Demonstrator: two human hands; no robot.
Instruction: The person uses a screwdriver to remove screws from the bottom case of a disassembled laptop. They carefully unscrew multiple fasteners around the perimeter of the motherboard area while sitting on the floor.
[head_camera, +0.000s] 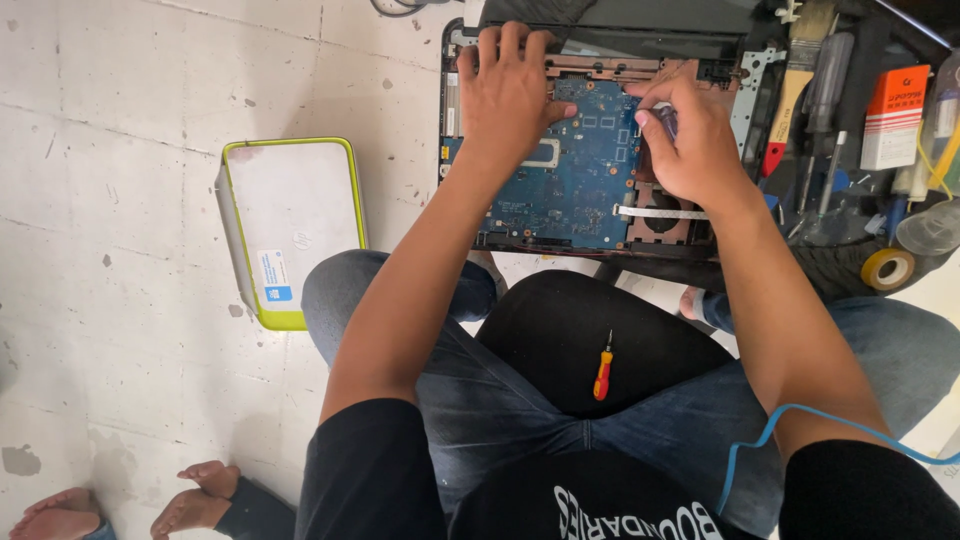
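Observation:
An opened laptop base (460, 215) lies on the floor in front of my knees, its blue circuit board (585, 170) exposed. My left hand (508, 90) presses flat on the board's upper left part, fingers reaching the top edge. My right hand (690, 140) is closed around a screwdriver (664, 118) with a bluish handle, its tip down on the board's upper right area. A white flat ribbon cable (655, 212) lies just below that hand. A small orange-handled screwdriver (602, 372) rests on the black cloth in my lap.
A white printer with a lime-green rim (290, 225) sits on the tiled floor at left. At right, a cluttered tool holder (850, 130) holds screwdrivers, a brush, an orange box and a tape roll (887, 268). Another person's bare feet (130, 510) are at bottom left. A blue cable (760, 440) crosses my right arm.

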